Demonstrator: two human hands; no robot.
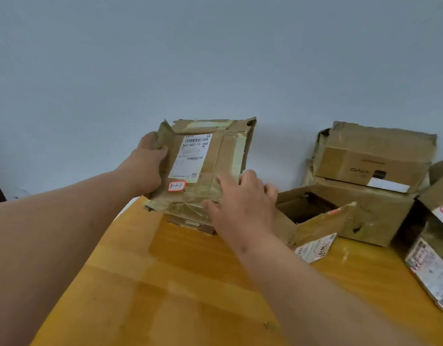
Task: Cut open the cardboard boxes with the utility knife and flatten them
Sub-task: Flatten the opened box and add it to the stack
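A flattened cardboard box [215,156] with a white shipping label and a red-edged sticker stands tilted at the far edge of the wooden table [165,283], leaning toward the wall. My left hand [148,166] grips its left edge. My right hand [243,198] rests with fingers spread against its lower right part. No utility knife is in sight.
An opened box [312,221] with a loose labelled flap sits just right of my right hand. Behind it stands a larger taped box [375,196] with a folded box on top. More boxes [435,250] crowd the right edge. A grey wall runs behind.
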